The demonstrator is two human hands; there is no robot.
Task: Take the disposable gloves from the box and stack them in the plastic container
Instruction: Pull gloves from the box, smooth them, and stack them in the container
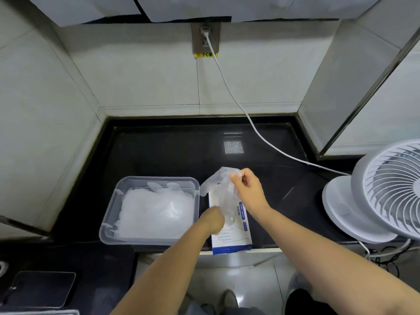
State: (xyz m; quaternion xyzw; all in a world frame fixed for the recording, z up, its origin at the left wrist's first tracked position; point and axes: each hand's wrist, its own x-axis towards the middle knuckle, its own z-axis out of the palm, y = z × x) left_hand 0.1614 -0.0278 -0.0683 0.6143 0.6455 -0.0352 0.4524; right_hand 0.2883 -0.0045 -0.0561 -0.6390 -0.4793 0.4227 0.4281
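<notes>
Head view: The right hand [246, 189] is raised above the box [231, 239], thumb and fingertips pinched on the upper end of a clear glove [223, 192]. The left hand [213, 220] is over the box with its fingers curled round the glove's lower end, so the glove hangs stretched between both hands. The plastic container [109, 214] is just left of the box on the black counter [170, 151] and holds a stack of gloves [156, 208]. A white fan [386, 189] stands far right, its cable [227, 87] running up to a wall socket.
</notes>
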